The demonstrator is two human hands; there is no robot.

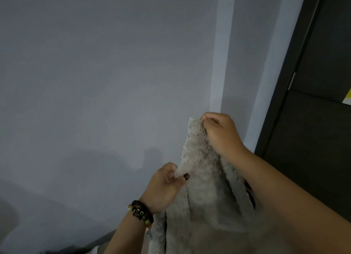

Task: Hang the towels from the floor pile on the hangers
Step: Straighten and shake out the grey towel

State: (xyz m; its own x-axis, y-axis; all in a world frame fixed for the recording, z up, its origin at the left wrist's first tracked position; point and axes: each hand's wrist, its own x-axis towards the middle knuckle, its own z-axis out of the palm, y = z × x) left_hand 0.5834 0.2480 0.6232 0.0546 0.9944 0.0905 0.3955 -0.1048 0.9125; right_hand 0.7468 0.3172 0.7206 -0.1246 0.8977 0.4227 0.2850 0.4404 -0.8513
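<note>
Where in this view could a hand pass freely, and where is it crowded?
Free: the stretch before the bare wall, left of and above both hands. Crowded: lower right, where the left hand and right hand pinch the towel, with the dark door close on the right.

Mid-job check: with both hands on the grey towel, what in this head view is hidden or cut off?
- Hangers and floor pile: not in the head view at all.
- Towel: lower part cut off by the bottom edge; its right side hidden behind the right forearm.
- Right hand: fingertips buried in the towel's top edge.
- Left hand: fingertips partly hidden in the folds.
- Dark door: cut off by the right edge.
</note>
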